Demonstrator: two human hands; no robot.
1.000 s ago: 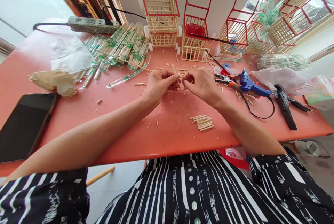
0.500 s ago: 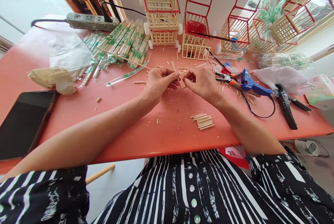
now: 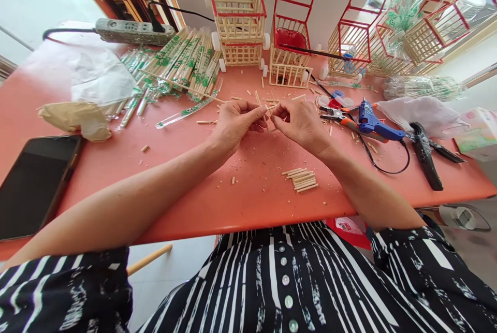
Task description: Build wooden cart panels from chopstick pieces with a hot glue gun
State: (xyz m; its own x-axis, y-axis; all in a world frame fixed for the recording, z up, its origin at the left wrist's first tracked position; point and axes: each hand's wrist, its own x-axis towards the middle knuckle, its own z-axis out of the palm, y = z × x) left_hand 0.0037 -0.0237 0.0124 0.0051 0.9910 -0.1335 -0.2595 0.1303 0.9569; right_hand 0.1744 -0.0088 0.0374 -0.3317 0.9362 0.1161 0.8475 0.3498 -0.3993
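Thin pale wooden sticks [image 3: 258, 98] show between my two hands, near the middle of the red table. My left hand [image 3: 241, 121] is closed in a pinch on them, thumb against fingers. Close beside it, my right hand [image 3: 297, 119] is also pinched at the sticks' other side; its fingertips are partly hidden. A small pile of short cut sticks [image 3: 305, 180] lies nearer to me, below my right hand. Wood crumbs and loose stick pieces are scattered around both hands.
Wrapped chopsticks [image 3: 190, 63], a power strip [image 3: 134, 31] and a phone [image 3: 37, 185] are at the left. Small stick-built carts [image 3: 240, 27] stand at the back. To the right lie a blue glue gun [image 3: 378, 125], pliers [image 3: 332, 113] and a black-handled cutter [image 3: 426, 159].
The view has shifted very slightly. Both hands keep nearly the same pose around the sticks.
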